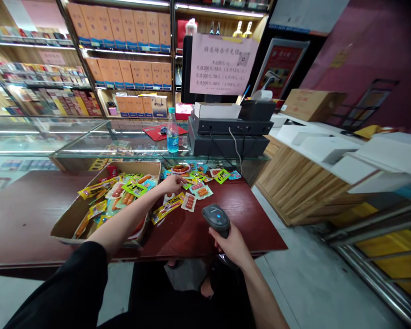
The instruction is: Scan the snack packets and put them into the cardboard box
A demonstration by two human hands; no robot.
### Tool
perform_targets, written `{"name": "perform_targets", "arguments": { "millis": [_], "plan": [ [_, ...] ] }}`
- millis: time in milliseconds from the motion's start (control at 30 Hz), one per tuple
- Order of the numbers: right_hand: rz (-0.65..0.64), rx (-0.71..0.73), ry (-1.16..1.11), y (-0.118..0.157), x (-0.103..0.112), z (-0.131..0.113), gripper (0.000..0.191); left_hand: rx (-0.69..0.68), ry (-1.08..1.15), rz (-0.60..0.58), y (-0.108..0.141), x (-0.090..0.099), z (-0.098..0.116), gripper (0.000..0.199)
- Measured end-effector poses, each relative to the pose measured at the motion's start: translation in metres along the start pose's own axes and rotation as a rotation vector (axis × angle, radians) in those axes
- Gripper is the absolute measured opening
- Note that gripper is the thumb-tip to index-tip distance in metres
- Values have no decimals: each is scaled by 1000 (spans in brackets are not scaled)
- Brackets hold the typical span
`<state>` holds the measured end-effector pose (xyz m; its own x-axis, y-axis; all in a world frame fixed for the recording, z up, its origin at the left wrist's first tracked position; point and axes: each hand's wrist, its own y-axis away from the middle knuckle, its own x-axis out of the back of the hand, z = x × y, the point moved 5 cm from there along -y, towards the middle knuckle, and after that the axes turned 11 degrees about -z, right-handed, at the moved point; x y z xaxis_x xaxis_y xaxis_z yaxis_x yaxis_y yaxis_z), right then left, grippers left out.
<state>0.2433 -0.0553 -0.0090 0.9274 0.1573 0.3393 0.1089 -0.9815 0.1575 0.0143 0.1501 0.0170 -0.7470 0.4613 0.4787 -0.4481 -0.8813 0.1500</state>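
Observation:
My right hand [233, 244] is wrapped around the handle of a dark barcode scanner [215, 214], held over the front of the red-brown table. My left hand [173, 183] reaches across a cardboard box [63, 227] to a pile of small snack packets beyond it. Its fingers are bent together among the packets; what they pinch, if anything, is hidden. Near them lie a green packet [222, 176], a clear packet of small sausages [189, 202] and a long yellow packet [167, 208]. More packaged sausages and a green packet [135, 188] fill the box.
Behind the table [260, 219] stands a glass counter [85, 141] with a blue-capped bottle [172, 135], a black cash drawer [226, 145] and a screen bearing a pink paper sign [222, 64]. Shelves of orange boxes rise behind. At right is a wooden cabinet [301, 183].

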Motion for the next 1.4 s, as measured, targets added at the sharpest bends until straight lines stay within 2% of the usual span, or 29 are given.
{"name": "perform_targets", "arguments": {
  "millis": [167, 233, 400, 533, 600, 633, 700, 800, 900, 1000, 1100, 1200, 1400],
  "plan": [
    [-7, 14, 6, -1, -3, -6, 38, 42, -321, -89, 23, -1, 3, 17],
    [-13, 19, 5, -1, -4, -9, 38, 89, -418, -95, 32, -3, 4, 21],
    [-26, 49, 2, -3, -9, -15, 39, 203, -519, -98, 44, -7, 1, 32],
    [-29, 51, 10, -3, -11, -14, 39, 228, -581, -165, 45, -4, -1, 26],
    [-31, 59, 11, -2, -11, -14, 39, 203, -480, -137, 46, 0, 1, 22],
    [-32, 64, 11, -2, -11, -14, 39, 179, -361, -116, 46, 2, 2, 24],
    [-33, 75, 12, -3, -11, -16, 40, 115, -29, -95, 47, 0, 4, 33],
    [-28, 83, 19, -4, -12, -19, 41, 47, 455, -123, 47, -8, 8, 38],
    [-27, 74, 16, -5, -14, -19, 41, 73, 730, -147, 46, -16, 10, 34],
    [-18, 51, 6, -5, -13, -14, 42, 100, 855, -97, 46, -19, 11, 31],
    [3, 27, -4, -5, -9, -10, 42, 36, 925, -60, 47, -20, 15, 32],
    [22, 15, -16, -5, -5, -9, 42, 1, 957, -58, 49, -22, 18, 33],
    [41, 9, -34, -5, -2, -12, 40, 30, 988, -31, 49, -21, 18, 31]
  ]
}}
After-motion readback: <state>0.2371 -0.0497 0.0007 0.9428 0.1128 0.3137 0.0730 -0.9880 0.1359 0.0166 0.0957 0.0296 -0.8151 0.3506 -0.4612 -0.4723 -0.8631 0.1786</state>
